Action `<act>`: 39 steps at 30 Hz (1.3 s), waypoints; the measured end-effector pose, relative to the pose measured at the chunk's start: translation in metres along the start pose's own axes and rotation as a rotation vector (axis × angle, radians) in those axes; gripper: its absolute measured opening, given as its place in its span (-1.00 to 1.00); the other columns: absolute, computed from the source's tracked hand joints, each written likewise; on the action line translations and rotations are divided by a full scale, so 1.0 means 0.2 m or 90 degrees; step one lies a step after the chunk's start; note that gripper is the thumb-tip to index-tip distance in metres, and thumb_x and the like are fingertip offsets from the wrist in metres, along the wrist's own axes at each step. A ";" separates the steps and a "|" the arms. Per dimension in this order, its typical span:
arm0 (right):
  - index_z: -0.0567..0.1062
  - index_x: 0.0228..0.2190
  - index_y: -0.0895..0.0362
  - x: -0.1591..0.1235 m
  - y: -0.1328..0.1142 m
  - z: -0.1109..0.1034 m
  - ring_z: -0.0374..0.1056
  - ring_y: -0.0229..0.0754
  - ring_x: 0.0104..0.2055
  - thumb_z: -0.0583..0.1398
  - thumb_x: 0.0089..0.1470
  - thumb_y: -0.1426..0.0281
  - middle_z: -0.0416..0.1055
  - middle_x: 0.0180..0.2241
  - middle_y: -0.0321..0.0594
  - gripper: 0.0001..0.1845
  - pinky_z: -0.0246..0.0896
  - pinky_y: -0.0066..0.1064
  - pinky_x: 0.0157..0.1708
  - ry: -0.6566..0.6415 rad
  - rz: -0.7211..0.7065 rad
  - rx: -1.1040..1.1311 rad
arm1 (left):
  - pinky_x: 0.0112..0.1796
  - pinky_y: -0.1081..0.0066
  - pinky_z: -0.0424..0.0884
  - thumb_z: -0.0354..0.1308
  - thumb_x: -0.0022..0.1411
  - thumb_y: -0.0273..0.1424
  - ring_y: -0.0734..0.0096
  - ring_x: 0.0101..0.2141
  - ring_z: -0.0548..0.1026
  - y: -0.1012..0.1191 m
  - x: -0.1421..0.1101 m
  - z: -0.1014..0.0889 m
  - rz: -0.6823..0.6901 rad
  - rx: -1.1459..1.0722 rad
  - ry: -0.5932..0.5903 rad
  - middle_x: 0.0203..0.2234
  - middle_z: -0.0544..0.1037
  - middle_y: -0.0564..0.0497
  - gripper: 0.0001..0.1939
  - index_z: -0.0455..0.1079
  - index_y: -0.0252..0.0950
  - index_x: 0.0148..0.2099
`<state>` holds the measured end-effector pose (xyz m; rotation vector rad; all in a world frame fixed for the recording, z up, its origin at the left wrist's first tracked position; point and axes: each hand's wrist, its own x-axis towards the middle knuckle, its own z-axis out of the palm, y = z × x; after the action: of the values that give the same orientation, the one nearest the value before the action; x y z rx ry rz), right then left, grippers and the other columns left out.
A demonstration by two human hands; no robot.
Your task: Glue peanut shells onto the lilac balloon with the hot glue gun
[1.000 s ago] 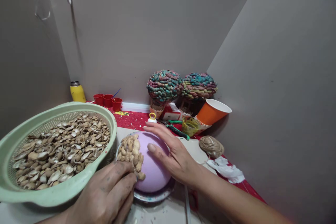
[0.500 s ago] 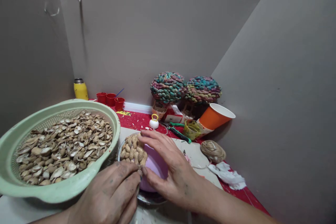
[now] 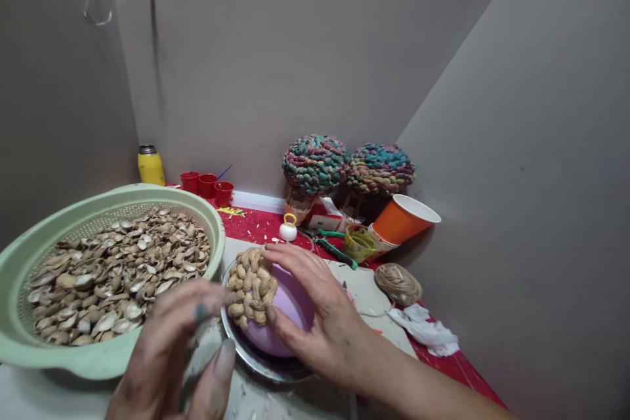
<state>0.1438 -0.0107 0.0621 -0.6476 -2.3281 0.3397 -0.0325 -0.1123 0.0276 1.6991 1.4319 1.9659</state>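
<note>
A smooth purple ball (image 3: pixel 283 315), perhaps a balloon, sits in a shiny metal bowl (image 3: pixel 275 374). Peanut shells (image 3: pixel 253 282) cover its left side in a close patch. My right hand (image 3: pixel 319 315) curves over the ball from the right, with fingertips at the upper edge of the shells and the thumb at their lower right edge. Left of the bowl is my left hand (image 3: pixel 182 348), somewhat blurred, its thumb and fingers apart and nothing visible between them. Beside it stands a green colander (image 3: pixel 214 256) of loose peanut shell halves (image 3: pixel 123 275).
Two colourful shell-covered balls (image 3: pixel 317 164) on small bases stand at the back wall. Near them are an orange paper cup (image 3: pixel 403 220), green-handled pliers (image 3: pixel 337 252) and a twine ball (image 3: pixel 398 283). Red cups (image 3: pixel 207 186) and a yellow bottle (image 3: pixel 150 166) stand at the back left.
My left hand has drawn back from the shell patch to the left and opened. More of the shells and the bowl's rim now show. My right hand stays on the ball.
</note>
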 end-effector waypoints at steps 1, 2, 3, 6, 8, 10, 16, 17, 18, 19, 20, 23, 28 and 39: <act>0.25 0.12 0.08 0.00 0.00 0.00 0.16 -0.08 0.20 0.16 0.06 0.47 0.31 0.13 -0.12 -0.44 0.03 -0.16 0.20 0.002 0.002 0.001 | 0.09 0.21 0.45 0.05 0.33 -0.43 0.25 0.09 0.41 0.00 0.00 0.02 -0.036 -0.029 -0.013 0.08 0.40 0.04 -0.56 0.20 0.08 0.20; 0.25 0.12 0.07 0.00 0.00 0.00 0.17 -0.08 0.20 0.16 0.06 0.47 0.31 0.13 -0.13 -0.44 0.04 -0.15 0.19 0.004 0.005 0.002 | 0.15 0.14 0.37 0.02 0.35 -0.40 0.21 0.16 0.36 -0.01 0.00 0.04 -0.071 -0.045 -0.041 0.18 0.33 0.03 -0.53 0.15 0.08 0.25; 0.25 0.12 0.06 0.00 0.00 0.00 0.17 -0.07 0.19 0.16 0.07 0.46 0.31 0.12 -0.13 -0.44 0.05 -0.15 0.19 0.005 0.007 0.005 | 0.21 0.06 0.27 -0.01 0.38 -0.38 0.18 0.22 0.29 -0.02 0.01 0.05 -0.110 -0.043 -0.078 0.25 0.27 0.01 -0.51 0.10 0.07 0.29; 0.25 0.13 0.05 0.00 0.01 -0.01 0.20 -0.05 0.18 0.15 0.09 0.44 0.32 0.12 -0.13 -0.46 0.08 -0.13 0.17 0.012 0.013 0.015 | 0.26 -0.10 0.01 -0.05 0.40 -0.29 0.09 0.32 0.09 -0.09 0.01 0.10 -0.208 -0.006 -0.192 0.36 0.11 -0.04 -0.46 -0.03 0.00 0.37; 0.24 0.13 0.05 -0.01 0.01 -0.01 0.20 -0.03 0.18 0.15 0.10 0.43 0.32 0.13 -0.11 -0.45 0.10 -0.10 0.17 0.018 0.009 0.016 | 0.26 -0.13 -0.10 -0.07 0.40 -0.25 0.07 0.35 -0.04 -0.14 0.01 0.12 -0.237 0.015 -0.236 0.40 0.00 -0.06 -0.42 -0.09 -0.04 0.40; 0.23 0.14 0.06 -0.01 0.02 -0.02 0.20 -0.01 0.18 0.16 0.10 0.42 0.31 0.13 -0.08 -0.44 0.11 -0.07 0.16 0.023 0.005 0.014 | 0.25 -0.13 -0.15 -0.10 0.41 -0.21 0.08 0.36 -0.11 -0.17 0.02 0.14 -0.243 0.025 -0.247 0.41 -0.06 -0.06 -0.41 -0.12 -0.08 0.42; 0.25 0.14 0.09 -0.02 0.03 -0.02 0.22 0.03 0.17 0.17 0.10 0.40 0.32 0.12 -0.04 -0.45 0.14 -0.01 0.15 0.033 0.013 0.018 | 0.25 -0.11 -0.16 -0.11 0.40 -0.13 0.09 0.36 -0.08 -0.20 0.05 0.16 -0.257 0.005 -0.234 0.40 -0.03 -0.05 -0.39 -0.07 -0.10 0.41; 0.25 0.14 0.09 -0.02 0.02 -0.02 0.22 0.02 0.17 0.17 0.10 0.41 0.32 0.12 -0.04 -0.45 0.14 -0.01 0.15 0.033 0.014 0.019 | 0.26 -0.09 -0.17 -0.12 0.40 -0.12 0.11 0.36 -0.08 -0.21 0.05 0.16 -0.265 -0.002 -0.236 0.40 -0.03 -0.03 -0.39 -0.07 -0.10 0.41; 0.26 0.13 0.08 -0.01 0.02 -0.02 0.22 0.02 0.17 0.16 0.10 0.42 0.33 0.12 -0.04 -0.45 0.14 -0.02 0.15 0.034 0.014 0.020 | 0.27 -0.08 -0.18 -0.14 0.40 -0.11 0.14 0.36 -0.09 -0.21 0.06 0.16 -0.276 -0.009 -0.238 0.41 -0.03 -0.02 -0.39 -0.07 -0.11 0.41; 0.26 0.13 0.08 -0.01 0.02 -0.02 0.22 0.02 0.17 0.16 0.10 0.42 0.34 0.11 -0.05 -0.46 0.13 -0.02 0.15 0.034 0.014 0.021 | 0.28 -0.06 -0.20 -0.16 0.41 -0.10 0.17 0.37 -0.09 -0.21 0.07 0.17 -0.286 -0.014 -0.237 0.41 -0.03 -0.02 -0.40 -0.06 -0.12 0.41; 0.27 0.12 0.08 -0.01 0.02 -0.02 0.22 0.01 0.17 0.17 0.09 0.43 0.34 0.10 -0.06 -0.46 0.13 -0.03 0.16 0.034 0.014 0.023 | 0.28 -0.06 -0.22 -0.17 0.41 -0.10 0.18 0.37 -0.10 -0.21 0.09 0.17 -0.292 -0.016 -0.235 0.40 -0.02 -0.02 -0.41 -0.04 -0.13 0.41; 0.29 0.11 0.08 0.00 0.03 -0.02 0.22 0.01 0.17 0.18 0.08 0.44 0.33 0.11 -0.05 -0.47 0.12 -0.03 0.17 0.024 0.022 0.042 | 0.30 -0.04 -0.21 -0.16 0.43 -0.14 0.21 0.35 -0.02 -0.22 0.13 0.19 -0.275 -0.013 -0.229 0.37 0.10 -0.04 -0.47 0.10 -0.16 0.36; 0.32 0.10 0.02 -0.02 0.06 -0.06 0.14 0.04 0.23 0.20 0.15 0.42 0.25 0.17 -0.07 -0.52 0.08 0.04 0.18 0.014 0.057 0.080 | 0.30 0.01 -0.05 -0.13 0.42 -0.17 0.23 0.31 0.12 -0.22 0.16 0.20 -0.234 0.000 -0.250 0.30 0.25 -0.07 -0.51 0.20 -0.20 0.31; 0.48 -0.24 0.02 -0.07 -0.03 -0.15 0.36 -0.22 -0.39 0.17 0.13 0.59 0.42 -0.45 -0.37 -0.77 0.11 -0.07 0.05 0.100 -0.223 -0.170 | 0.23 -0.01 0.15 -0.07 0.39 -0.15 0.17 0.20 0.27 -0.17 0.15 0.22 -0.188 0.023 -0.239 0.18 0.35 -0.12 -0.55 0.27 -0.19 0.22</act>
<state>0.1699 -0.0208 0.0784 -0.3613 -2.2968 -0.1791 -0.0208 -0.0510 0.0188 1.6465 1.4796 1.3918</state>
